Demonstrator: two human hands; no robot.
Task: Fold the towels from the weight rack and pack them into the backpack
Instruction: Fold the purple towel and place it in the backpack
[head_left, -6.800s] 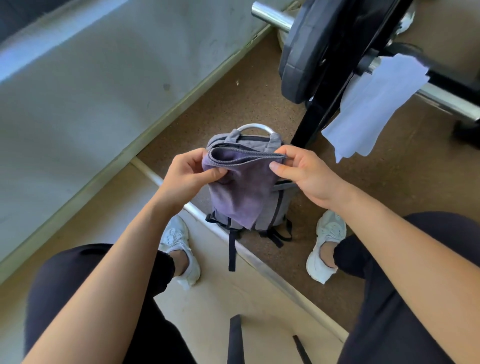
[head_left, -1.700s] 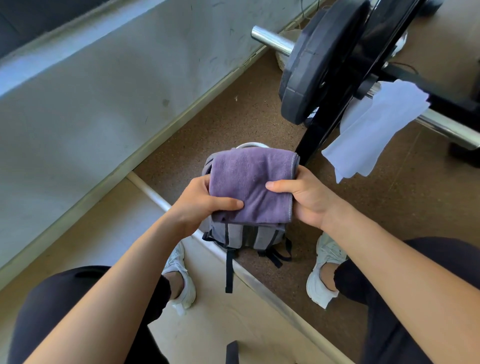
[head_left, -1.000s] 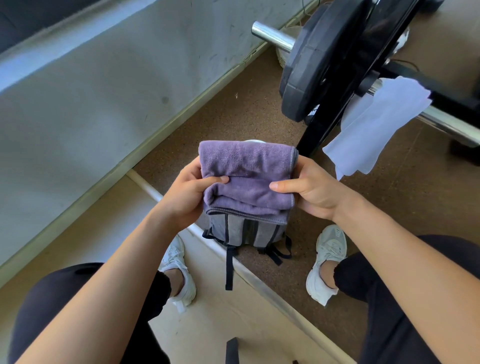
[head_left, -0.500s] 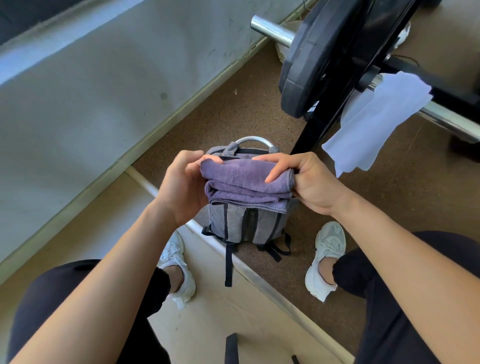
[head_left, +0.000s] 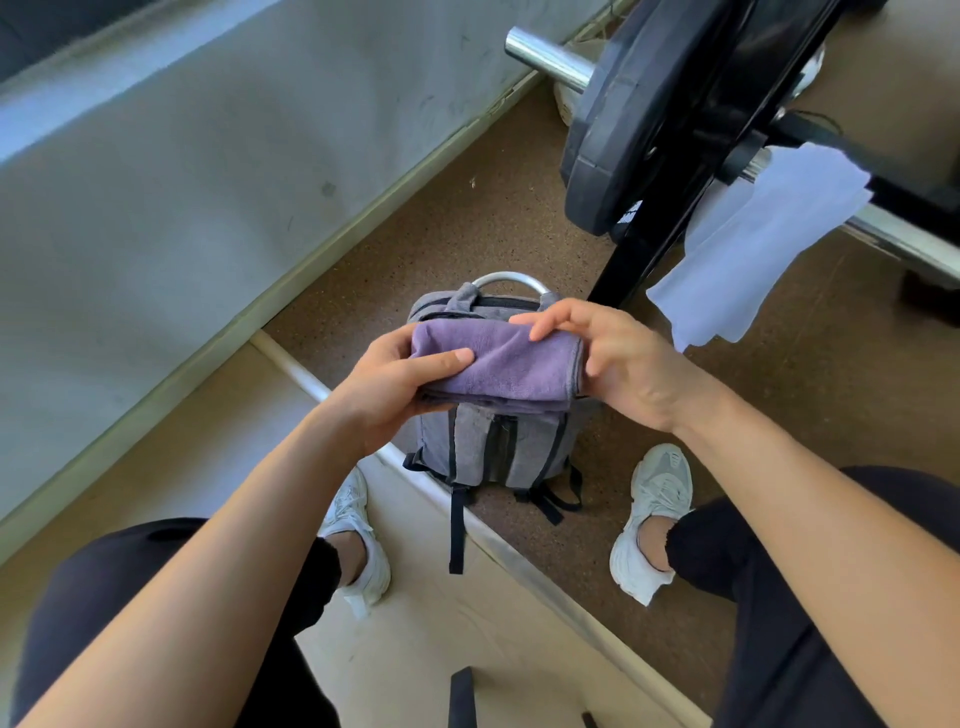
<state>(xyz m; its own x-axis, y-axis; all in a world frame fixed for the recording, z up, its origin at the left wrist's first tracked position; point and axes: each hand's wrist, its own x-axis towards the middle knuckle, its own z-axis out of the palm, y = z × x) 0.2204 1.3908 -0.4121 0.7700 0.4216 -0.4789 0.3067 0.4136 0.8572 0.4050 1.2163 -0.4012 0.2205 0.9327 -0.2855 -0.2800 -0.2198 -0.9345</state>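
Holding the folded purple towel (head_left: 509, 364) flat over the backpack (head_left: 488, 447), the person has one hand at each short end. The left hand (head_left: 384, 389) pinches it, thumb on top. The right hand (head_left: 623, 364) curls its close-together fingers over the other end. The towel's long side runs left to right, with the bag's top just below.

One wide-angle camera worn on the head looks forward and steeply down over the backpack (head_left: 483, 447), which stands on the floor (head_left: 467, 223) at mid-frame. The left hand (head_left: 395, 384) and right hand (head_left: 623, 364) sit close to the lens above the backpack; the weight plate (head_left: 613, 130) lies beyond it, upper right.
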